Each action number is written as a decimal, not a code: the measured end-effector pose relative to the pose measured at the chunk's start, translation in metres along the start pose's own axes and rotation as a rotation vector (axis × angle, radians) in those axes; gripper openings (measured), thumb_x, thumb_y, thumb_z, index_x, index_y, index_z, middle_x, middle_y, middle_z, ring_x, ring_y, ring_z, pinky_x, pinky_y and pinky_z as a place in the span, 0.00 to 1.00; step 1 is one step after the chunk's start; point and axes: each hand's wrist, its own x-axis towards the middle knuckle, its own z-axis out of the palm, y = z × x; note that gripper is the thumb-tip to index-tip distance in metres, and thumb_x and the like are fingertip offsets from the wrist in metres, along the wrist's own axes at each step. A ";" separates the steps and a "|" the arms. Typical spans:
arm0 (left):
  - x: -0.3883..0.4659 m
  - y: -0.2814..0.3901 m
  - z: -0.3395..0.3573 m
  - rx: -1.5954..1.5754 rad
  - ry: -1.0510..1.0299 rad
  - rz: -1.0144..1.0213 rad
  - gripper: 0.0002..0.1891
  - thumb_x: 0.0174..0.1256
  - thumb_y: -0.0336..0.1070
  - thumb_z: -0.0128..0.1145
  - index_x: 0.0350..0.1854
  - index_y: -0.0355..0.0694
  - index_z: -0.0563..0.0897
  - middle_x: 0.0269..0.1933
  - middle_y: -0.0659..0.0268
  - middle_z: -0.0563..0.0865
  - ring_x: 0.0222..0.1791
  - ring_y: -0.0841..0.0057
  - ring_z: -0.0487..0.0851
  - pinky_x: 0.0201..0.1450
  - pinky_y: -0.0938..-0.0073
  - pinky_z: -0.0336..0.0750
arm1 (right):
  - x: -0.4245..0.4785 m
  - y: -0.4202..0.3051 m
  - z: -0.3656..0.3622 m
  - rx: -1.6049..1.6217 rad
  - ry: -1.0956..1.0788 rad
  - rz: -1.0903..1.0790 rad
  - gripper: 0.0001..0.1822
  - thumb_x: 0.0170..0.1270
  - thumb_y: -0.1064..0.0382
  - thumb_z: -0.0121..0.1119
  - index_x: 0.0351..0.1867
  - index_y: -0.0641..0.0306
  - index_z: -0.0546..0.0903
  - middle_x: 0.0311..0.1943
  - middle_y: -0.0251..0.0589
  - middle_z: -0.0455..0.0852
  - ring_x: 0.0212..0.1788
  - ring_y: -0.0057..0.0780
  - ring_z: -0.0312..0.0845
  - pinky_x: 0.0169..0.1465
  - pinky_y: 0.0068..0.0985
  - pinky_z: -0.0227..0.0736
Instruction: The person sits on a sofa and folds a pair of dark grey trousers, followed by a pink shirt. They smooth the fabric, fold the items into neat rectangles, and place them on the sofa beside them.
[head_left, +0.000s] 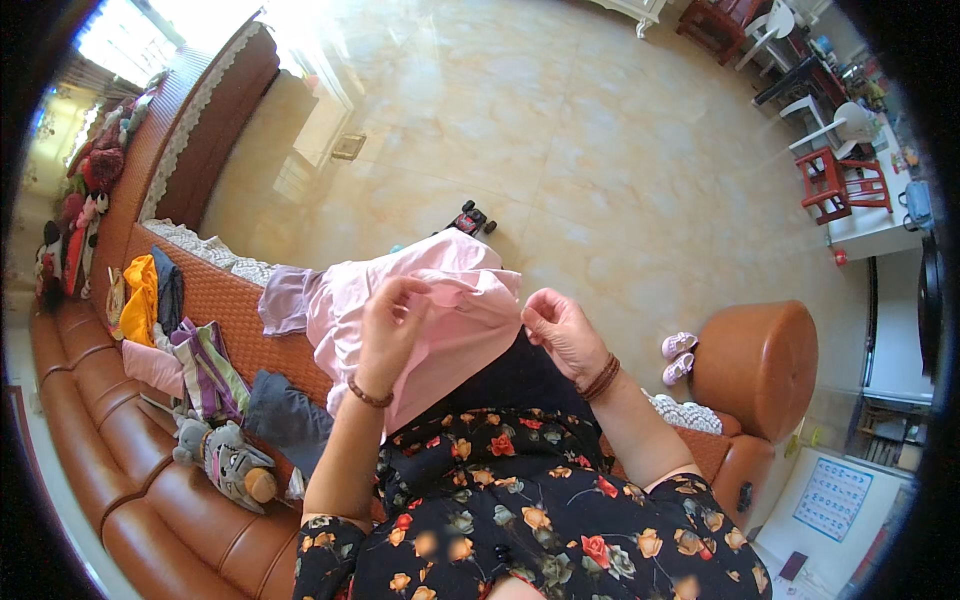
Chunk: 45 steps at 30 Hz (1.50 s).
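Observation:
A pale pink garment (420, 360) lies spread over my lap and the sofa seat beside me, its upper edge bunched into folds. My left hand (394, 326), fingers curled, grips the cloth near those folds. At the garment's right corner, my right hand (564, 334) pinches the edge between thumb and fingertips. A light purple piece of clothing (286, 300) pokes out from the garment's left side. Which part of the garment each hand holds is hard to make out.
Clothes, including a yellow one (140, 300) and a dark grey one (289, 420), lie on the brown sofa (217, 300) with a grey plush toy (229, 461). A toy car (471, 218) sits on the floor. Pink shoes (678, 356) stand beside a brown ottoman (754, 367).

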 end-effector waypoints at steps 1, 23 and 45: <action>-0.006 0.004 0.008 -0.165 -0.079 -0.095 0.07 0.63 0.27 0.54 0.42 0.35 0.77 0.32 0.71 0.80 0.33 0.87 0.76 0.34 0.86 0.71 | -0.002 -0.002 0.005 0.171 -0.108 0.080 0.15 0.57 0.62 0.67 0.39 0.61 0.72 0.29 0.29 0.76 0.32 0.15 0.72 0.35 0.13 0.68; -0.041 0.053 0.050 -0.360 -0.146 -0.050 0.08 0.67 0.27 0.52 0.42 0.34 0.83 0.29 0.74 0.79 0.24 0.91 0.73 0.26 0.91 0.66 | -0.020 -0.014 0.053 0.642 -0.447 0.375 0.19 0.58 0.58 0.63 0.46 0.63 0.71 0.40 0.39 0.79 0.44 0.28 0.77 0.44 0.22 0.75; -0.029 0.053 0.021 0.072 -0.320 0.640 0.11 0.49 0.23 0.61 0.37 0.34 0.82 0.30 0.62 0.79 0.29 0.71 0.80 0.30 0.77 0.76 | -0.041 -0.011 0.057 0.861 -0.640 0.631 0.14 0.68 0.57 0.50 0.27 0.62 0.69 0.18 0.30 0.65 0.15 0.13 0.57 0.15 0.10 0.53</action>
